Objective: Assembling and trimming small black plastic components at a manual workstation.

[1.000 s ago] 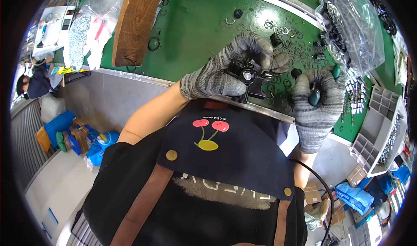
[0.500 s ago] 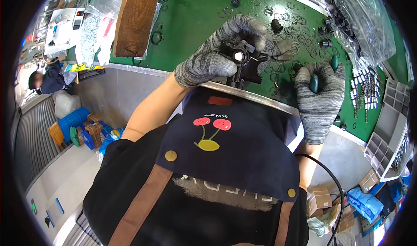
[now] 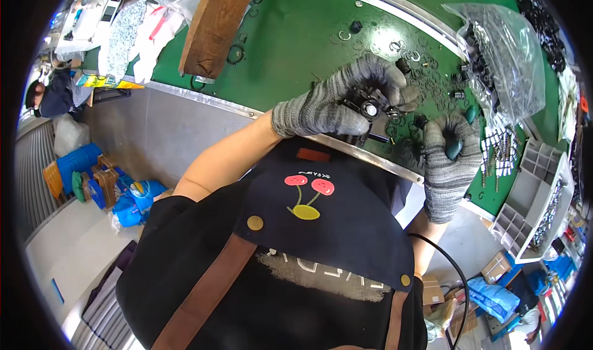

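My left hand [image 3: 336,106], in a grey striped knit glove, curls its thumb and fingers round a black mechanical part [image 3: 369,109] with a bright round centre. Below the part a short black rod [image 3: 378,138] juts out over the bench edge. My right hand [image 3: 450,164], gloved alike, is closed on a tool with dark green rounded handles [image 3: 454,150]; its working end is hidden. Between the hands and beyond them, many thin dark rings [image 3: 429,72] lie scattered on the green bench top [image 3: 290,41]. A small black cylinder [image 3: 420,121] stands beside my right fingers.
A wooden block [image 3: 219,25] lies at the left. To the right are a clear plastic bag [image 3: 503,66] of black parts, a bundle of springs with white pieces [image 3: 498,149], and a grey compartment tray [image 3: 538,171]. A metal rim [image 3: 370,155] edges the bench. Another person [image 3: 52,96] is far left.
The view has shifted a little. In my left hand the black part has turned, and the flat plate at its right no longer shows. My right hand keeps its grip on the green-handled tool.
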Tool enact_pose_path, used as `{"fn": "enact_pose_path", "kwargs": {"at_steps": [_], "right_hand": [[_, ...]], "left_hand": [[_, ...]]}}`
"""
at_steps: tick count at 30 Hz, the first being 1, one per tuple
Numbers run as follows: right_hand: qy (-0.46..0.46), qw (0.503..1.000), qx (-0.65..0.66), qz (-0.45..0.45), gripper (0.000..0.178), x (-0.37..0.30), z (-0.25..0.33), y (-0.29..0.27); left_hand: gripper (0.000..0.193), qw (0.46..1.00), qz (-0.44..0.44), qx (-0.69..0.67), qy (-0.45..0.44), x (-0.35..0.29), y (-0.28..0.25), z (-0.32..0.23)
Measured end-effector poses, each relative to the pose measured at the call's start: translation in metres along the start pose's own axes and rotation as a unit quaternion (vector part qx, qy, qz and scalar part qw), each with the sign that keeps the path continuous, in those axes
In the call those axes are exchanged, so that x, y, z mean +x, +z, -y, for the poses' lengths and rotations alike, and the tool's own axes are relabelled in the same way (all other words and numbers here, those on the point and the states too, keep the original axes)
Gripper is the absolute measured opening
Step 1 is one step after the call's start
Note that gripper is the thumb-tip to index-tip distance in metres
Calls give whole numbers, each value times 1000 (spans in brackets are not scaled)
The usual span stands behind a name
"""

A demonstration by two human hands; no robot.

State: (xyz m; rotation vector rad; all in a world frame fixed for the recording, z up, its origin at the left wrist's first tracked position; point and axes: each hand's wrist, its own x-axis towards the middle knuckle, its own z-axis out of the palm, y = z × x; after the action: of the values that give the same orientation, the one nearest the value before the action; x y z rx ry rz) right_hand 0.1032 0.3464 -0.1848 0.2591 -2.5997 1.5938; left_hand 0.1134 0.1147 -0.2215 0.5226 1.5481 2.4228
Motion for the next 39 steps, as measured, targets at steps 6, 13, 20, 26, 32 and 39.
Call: {"fn": "enact_pose_path", "kwargs": {"at_steps": [6,13,20,26,32,39], "right_hand": [[34,998,-45,-8,16,2,-1,3],[96,993,-65,14,14,1,4,4],[-91,994,-56,38,16,16,64,29],[-95,971,-154,153,38,16,96,41],[-74,986,-11,146,56,26,86,17],[-211,890,404,-20,73,19,90,32]], "left_hand": [[69,999,29,-17,43,1,-5,8],[68,999,38,6,31,-2,-10,8],[66,999,-3,1,36,0,-1,2],[77,998,16,43,42,3,-4,5],[61,995,10,-100,3,1,1,-4],[51,999,-21,-22,20,-1,2,16]]}}
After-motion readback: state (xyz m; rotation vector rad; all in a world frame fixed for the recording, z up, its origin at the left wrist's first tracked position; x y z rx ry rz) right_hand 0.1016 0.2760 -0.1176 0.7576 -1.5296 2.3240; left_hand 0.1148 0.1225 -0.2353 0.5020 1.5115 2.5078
